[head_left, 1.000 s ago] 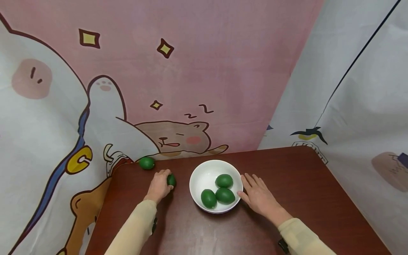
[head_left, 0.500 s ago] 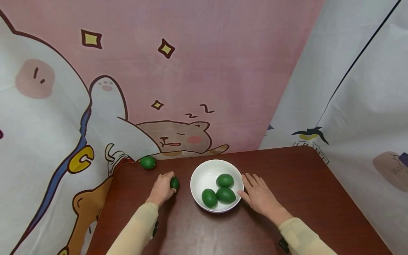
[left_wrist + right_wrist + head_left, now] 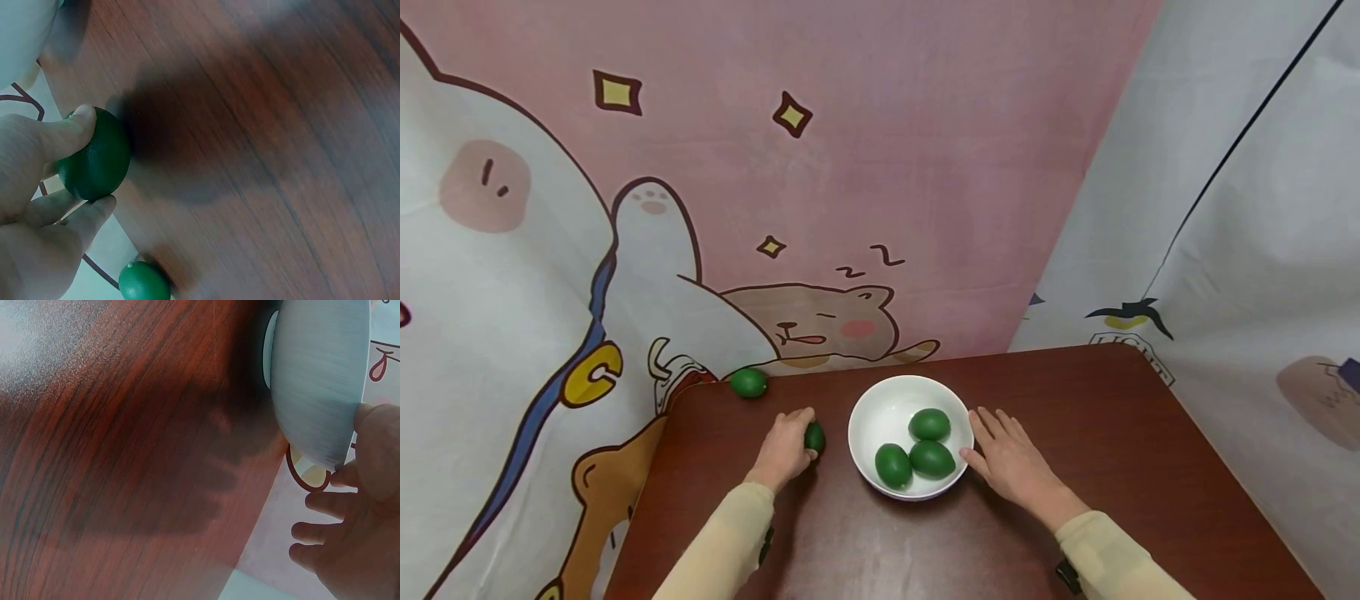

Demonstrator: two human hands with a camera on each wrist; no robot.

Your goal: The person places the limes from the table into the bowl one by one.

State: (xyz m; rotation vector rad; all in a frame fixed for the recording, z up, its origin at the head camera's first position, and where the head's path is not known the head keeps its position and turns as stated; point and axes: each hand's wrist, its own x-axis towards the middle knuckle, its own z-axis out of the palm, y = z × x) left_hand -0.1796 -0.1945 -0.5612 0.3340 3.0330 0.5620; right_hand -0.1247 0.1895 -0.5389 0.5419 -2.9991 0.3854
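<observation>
My left hand [image 3: 784, 448] pinches a green lime [image 3: 103, 156] between thumb and fingers, to the left of a white bowl [image 3: 872, 417]. The thumb lies on one side of the fruit and the fingertips on the other, as the left wrist view shows. Inside the bowl lie three more limes, one at the back [image 3: 929, 425] and two nearer the front. My right hand [image 3: 1011, 467] has its fingers spread and straight, with thumb and fingertips at the bowl's right rim. Another lime [image 3: 748, 382] sits at the table's back left edge.
The brown wooden table [image 3: 1075, 408] bears the bowl and the fruit. A printed cloth [image 3: 910, 167] with cartoon animals hangs right behind its back edge, and white cloth [image 3: 1262, 250] hangs on the right.
My left hand has moved slightly right and toward the front with the lime in it, closer to the bowl. The right hand stays at the rim.
</observation>
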